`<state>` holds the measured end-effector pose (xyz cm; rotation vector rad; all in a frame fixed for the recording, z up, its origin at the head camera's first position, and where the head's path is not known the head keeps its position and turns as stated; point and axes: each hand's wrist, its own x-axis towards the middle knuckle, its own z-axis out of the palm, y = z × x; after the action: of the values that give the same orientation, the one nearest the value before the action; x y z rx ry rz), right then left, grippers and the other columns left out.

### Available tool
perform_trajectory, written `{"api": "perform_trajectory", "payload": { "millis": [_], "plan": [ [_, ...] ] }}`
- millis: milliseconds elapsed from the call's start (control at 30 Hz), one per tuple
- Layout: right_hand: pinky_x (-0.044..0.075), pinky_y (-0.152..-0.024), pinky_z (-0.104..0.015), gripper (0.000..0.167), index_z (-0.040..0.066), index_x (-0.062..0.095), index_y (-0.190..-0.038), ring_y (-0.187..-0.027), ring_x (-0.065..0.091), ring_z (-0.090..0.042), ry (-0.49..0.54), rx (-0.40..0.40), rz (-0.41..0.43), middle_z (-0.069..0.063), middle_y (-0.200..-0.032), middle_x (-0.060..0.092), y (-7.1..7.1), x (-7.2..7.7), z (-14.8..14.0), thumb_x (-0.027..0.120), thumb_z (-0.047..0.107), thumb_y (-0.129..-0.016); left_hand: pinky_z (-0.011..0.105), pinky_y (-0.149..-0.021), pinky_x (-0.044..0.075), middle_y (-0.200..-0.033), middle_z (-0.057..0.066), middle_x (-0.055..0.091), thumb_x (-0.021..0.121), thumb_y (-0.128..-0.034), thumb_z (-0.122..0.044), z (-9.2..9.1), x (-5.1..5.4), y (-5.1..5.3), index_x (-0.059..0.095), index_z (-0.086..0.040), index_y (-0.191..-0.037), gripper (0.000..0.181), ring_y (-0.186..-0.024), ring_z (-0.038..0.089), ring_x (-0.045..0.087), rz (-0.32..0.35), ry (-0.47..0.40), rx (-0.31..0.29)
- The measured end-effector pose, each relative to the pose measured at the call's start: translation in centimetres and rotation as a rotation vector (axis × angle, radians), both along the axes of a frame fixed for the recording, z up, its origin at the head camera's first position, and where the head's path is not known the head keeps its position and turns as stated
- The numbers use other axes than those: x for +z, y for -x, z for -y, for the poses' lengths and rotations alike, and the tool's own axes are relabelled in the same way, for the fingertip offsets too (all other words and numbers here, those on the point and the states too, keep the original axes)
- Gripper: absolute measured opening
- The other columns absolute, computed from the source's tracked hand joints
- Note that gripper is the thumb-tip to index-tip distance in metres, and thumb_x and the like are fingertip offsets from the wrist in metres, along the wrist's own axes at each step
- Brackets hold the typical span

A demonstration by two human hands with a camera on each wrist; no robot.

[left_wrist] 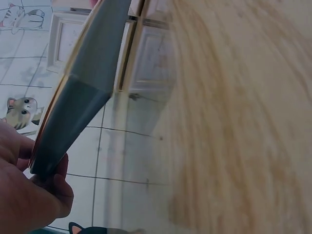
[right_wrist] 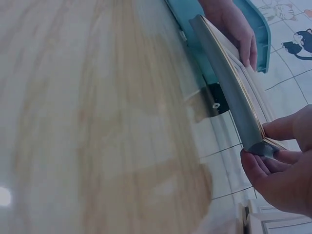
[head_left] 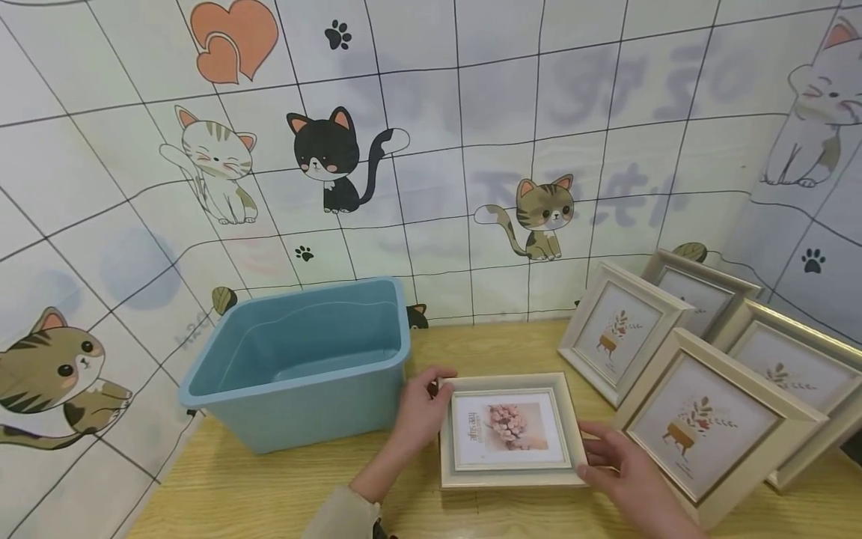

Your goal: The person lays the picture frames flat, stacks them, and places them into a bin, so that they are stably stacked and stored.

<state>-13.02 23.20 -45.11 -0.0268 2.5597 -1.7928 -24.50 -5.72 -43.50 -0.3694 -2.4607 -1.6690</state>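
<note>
A cream photo frame (head_left: 509, 479) with a pink flower picture lies face up and sideways between my hands, its print turned on its side. My left hand (head_left: 423, 410) grips its left edge near the far corner, thumb on the front rim. At the right edge, close to the near corner, my right hand (head_left: 622, 468) pinches the frame. In the right wrist view, the photo frame (right_wrist: 231, 83) is seen edge-on above the table, with the right fingers curled round its corner. The left wrist view shows the photo frame's (left_wrist: 83, 102) grey-blue side raised off the wood.
A blue plastic bin (head_left: 316, 412) stands at the left, its visible inside bare. Several upright photo frames with plant pictures, such as the front photo frame (head_left: 700, 434), crowd the right. Behind the wooden table (head_left: 471, 348) rises a cat-patterned wall covering (head_left: 431, 187).
</note>
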Motion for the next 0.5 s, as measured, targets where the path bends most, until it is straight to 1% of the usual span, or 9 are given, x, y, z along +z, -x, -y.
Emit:
{"api": "perform_trajectory", "payload": {
  "millis": [133,267,400,500],
  "plan": [
    [0.057,-0.076,-0.029,0.061,-0.013,0.043,-0.144,-0.102,0.068,-0.03,-0.059,-0.004,0.004,-0.03,-0.124,0.065,0.5,-0.3,-0.3,0.07,-0.009,-0.09,0.025,-0.061,0.045,-0.08,-0.001,0.062,0.064,-0.097,-0.002,-0.2,-0.9,0.7,0.076,-0.005,-0.112,0.019,-0.071,0.011,0.053,0.011,0.028,-0.02],
    [0.057,-0.076,-0.028,0.06,-0.015,0.046,-0.142,-0.1,0.07,-0.03,-0.106,-0.008,-0.019,-0.03,-0.121,0.066,1.0,-0.7,-0.4,0.072,-0.01,-0.088,0.025,-0.062,0.046,-0.084,0.0,0.065,0.064,-0.0955,-0.001,-0.2,-1.6,1.3,0.075,-0.002,-0.111,0.019,-0.072,0.011,0.054,0.009,0.042,-0.031],
    [0.057,-0.076,-0.026,0.06,-0.016,0.047,-0.141,-0.099,0.071,-0.029,-0.122,-0.009,-0.048,-0.03,-0.119,0.067,1.3,-0.9,-0.1,0.073,-0.009,-0.087,0.024,-0.061,0.045,-0.082,0.0,0.063,0.063,-0.0951,0.0,-0.1,-1.7,1.8,0.075,-0.002,-0.111,0.02,-0.072,0.011,0.052,0.026,0.059,-0.018],
    [0.057,-0.077,-0.026,0.06,-0.016,0.047,-0.141,-0.1,0.07,-0.03,-0.113,-0.006,-0.052,-0.03,-0.119,0.067,1.5,-1.0,0.1,0.073,-0.01,-0.087,0.025,-0.061,0.044,-0.081,0.0,0.061,0.062,-0.0956,-0.001,-0.1,-1.6,2.0,0.075,-0.003,-0.112,0.021,-0.071,0.012,0.052,0.041,0.068,-0.015]
  ]
}}
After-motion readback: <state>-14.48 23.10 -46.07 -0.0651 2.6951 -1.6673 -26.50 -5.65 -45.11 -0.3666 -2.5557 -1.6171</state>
